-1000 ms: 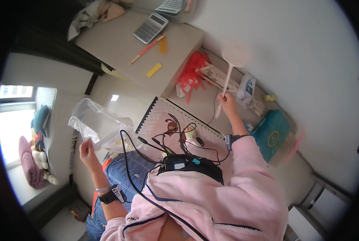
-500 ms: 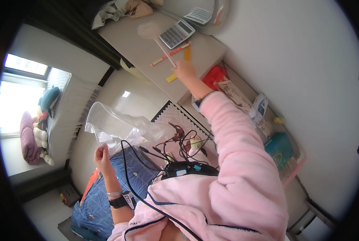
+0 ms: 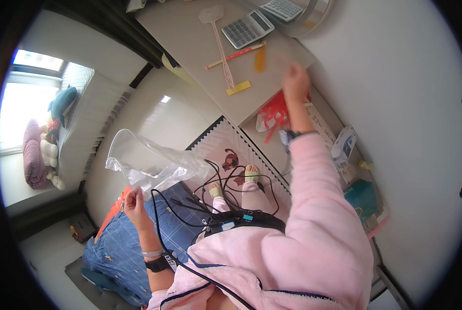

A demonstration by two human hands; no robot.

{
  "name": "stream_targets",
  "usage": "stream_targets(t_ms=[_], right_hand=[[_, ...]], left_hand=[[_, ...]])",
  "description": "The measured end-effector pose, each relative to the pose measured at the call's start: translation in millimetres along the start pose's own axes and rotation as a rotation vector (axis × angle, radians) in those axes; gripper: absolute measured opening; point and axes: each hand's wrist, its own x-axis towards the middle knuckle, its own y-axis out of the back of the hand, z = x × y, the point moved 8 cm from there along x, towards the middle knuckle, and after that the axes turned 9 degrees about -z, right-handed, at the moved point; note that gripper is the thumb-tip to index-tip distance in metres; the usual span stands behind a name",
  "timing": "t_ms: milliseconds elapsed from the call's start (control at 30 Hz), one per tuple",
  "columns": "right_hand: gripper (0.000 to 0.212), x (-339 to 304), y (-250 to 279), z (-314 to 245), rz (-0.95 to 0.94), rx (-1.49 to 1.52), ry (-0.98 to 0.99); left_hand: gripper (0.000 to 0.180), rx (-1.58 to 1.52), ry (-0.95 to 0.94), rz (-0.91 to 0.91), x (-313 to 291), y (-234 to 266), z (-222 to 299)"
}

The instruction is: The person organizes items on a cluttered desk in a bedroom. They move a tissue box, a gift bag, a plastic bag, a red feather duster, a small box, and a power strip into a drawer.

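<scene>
My left hand is closed, pinching the rim of a clear plastic bag that hangs open-mouthed with crumpled folds. On the desk lies a pale pink fly swatter, its handle end close to a yellow strip. My right hand is over the desk's right edge, apart from the swatter; motion smears its fingers. Near it on the desk are an orange-yellow strip, a red-and-white stick-like item and a grey calculator. Below my right hand, a red plastic bag shows in part.
A round mirror stands at the desk's back. Boxes and a teal bag line the right wall. Black cables loop around my lap and feet. A blue-covered bed is at my left.
My right hand has let go of the fly swatter, which now lies on the desk, and has moved right. My left hand still holds the plastic bag. The view has shifted slightly.
</scene>
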Motion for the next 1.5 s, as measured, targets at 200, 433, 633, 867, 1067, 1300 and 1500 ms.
stream_targets(t_ms=[200, 433, 633, 867, 1067, 1300, 1500], right_hand=[[0.067, -92.0, 46.7, 164.3, -0.7, -0.429, -0.454], [0.073, -129.9, 26.4, 198.8, -0.822, -0.511, -0.532], [0.058, -95.7, 86.6, 197.9, -0.652, -0.355, -0.466], [0.059, -40.8, 223.1, 104.7, -0.397, 0.19, -0.342], [0.05, -20.7, 273.8, 56.2, -0.246, 0.723, -0.204], [0.055, -13.4, 265.7, 69.5, -0.277, 0.972, -0.229], [0.052, 15.1, 232.4, 86.7, -0.13, 1.408, -0.068]], left_hand=[[0.006, 0.012, 0.084, -0.089, 10.0, -6.5, -11.6], [0.003, 0.123, 0.101, -0.168, 22.7, -31.8, -7.2], [0.005, 0.073, 0.024, -0.214, 25.5, -42.7, 9.4], [0.01, -0.014, 0.02, -0.248, 28.5, -48.0, 14.4], [0.015, -0.1, -0.049, -0.275, 28.6, -58.8, 17.6], [0.014, -0.14, -0.072, -0.292, 26.6, -45.4, 9.7], [0.008, -0.132, -0.074, -0.282, 21.3, -26.6, -1.1]])
